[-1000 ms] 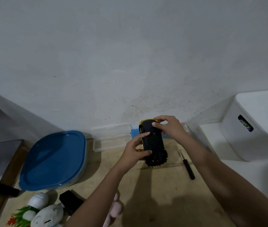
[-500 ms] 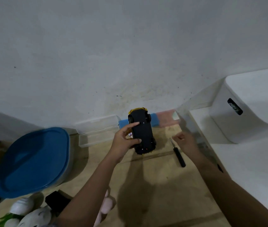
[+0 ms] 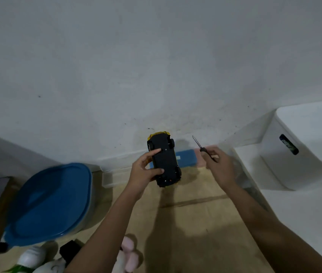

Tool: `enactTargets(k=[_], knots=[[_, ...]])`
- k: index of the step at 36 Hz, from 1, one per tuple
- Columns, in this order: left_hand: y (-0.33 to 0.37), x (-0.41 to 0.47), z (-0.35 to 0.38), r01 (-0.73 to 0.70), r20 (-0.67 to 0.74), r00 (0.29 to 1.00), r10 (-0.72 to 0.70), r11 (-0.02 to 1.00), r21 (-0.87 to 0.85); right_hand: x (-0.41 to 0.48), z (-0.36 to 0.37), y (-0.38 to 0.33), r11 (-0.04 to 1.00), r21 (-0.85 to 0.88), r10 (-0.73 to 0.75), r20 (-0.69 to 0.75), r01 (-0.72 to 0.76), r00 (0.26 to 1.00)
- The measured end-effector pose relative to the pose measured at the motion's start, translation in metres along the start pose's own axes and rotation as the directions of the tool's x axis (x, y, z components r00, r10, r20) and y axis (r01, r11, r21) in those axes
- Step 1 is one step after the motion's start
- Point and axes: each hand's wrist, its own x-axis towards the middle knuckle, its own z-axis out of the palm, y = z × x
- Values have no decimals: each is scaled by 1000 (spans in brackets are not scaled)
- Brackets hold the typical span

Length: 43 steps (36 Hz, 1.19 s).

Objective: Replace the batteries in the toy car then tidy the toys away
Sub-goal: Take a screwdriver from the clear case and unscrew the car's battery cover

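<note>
With fingers closed: toy car (image 3: 164, 158), screwdriver (image 3: 202, 147).

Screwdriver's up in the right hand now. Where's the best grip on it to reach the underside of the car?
Probably grip the black handle, where the right hand already has the screwdriver, and come in from the car's right. The thin bare shaft points up and away from the fingers, and the toy car sits underside-up in the left hand.

Our left hand (image 3: 145, 170) grips the toy car (image 3: 165, 159) underside-up, thumb and forefinger across it; our right hand (image 3: 218, 167) pinches the screwdriver (image 3: 203, 148), tip raised, both forearms outstretched.
</note>
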Motion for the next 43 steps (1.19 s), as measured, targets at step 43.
enactTargets(k=[43], knots=[[64,-31,-35,-255,-194,944,267,963,84,-12,60,-115,923,-4,-381,127,384,916]])
